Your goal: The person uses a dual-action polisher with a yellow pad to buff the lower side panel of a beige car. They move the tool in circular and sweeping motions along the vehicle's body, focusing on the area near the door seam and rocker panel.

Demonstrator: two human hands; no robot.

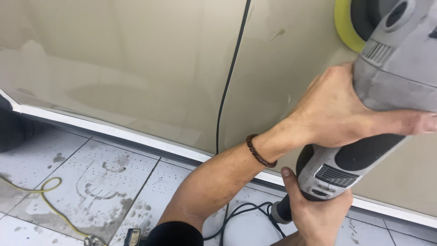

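Observation:
A grey electric polisher (396, 68) with a yellow foam pad (345, 25) is pressed against a beige car body panel (291, 59) at the upper right. My left hand (332, 114), with a brown bead bracelet (259, 152) on its wrist, grips the polisher's body from above, thumb stretched along its side. Below it, my right hand (318, 214) is wrapped around the polisher's rear handle (327, 175). A black power cord (241, 214) leaves the handle's end and loops over the floor.
A dark door gap (230, 77) runs down the car's side between two panels. A white strip (114, 132) lines the lower edge. Below lie dirty white floor tiles (91, 182), a yellow cable (45, 196) and a dark tyre edge (13, 130) at left.

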